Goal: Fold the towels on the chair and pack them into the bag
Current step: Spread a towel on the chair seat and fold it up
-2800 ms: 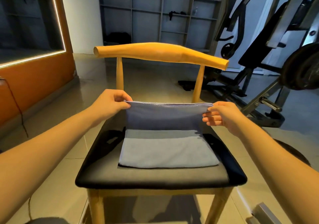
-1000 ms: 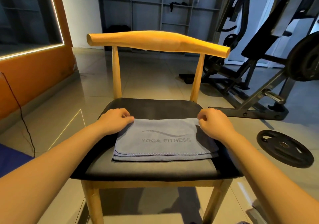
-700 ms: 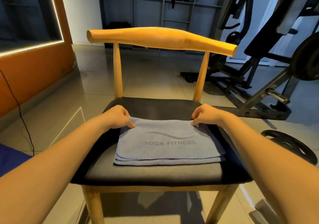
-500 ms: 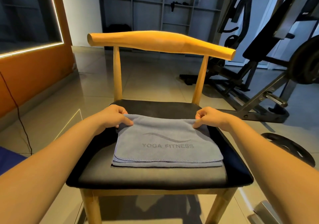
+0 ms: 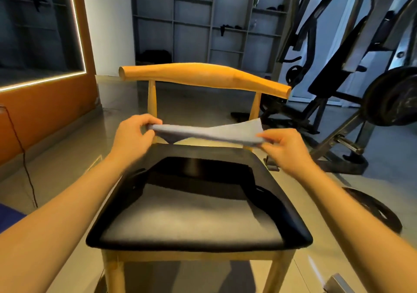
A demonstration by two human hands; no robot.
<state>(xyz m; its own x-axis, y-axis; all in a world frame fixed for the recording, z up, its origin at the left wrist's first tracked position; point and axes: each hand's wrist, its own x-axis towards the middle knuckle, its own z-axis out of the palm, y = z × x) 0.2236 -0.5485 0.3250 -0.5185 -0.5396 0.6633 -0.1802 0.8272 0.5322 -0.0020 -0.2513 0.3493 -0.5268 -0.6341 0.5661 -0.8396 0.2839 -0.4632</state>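
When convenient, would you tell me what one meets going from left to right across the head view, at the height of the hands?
Orange wall panel → left hand → grey-blue towel → right hand → black round weight plate.

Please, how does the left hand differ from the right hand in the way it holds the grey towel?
The left hand sits slightly higher in the picture than the right hand. Beside the left hand a fold of the towel hangs down; beside the right hand a corner sticks up. Both pinch the towel with curled fingers, held clear of the chair seat.
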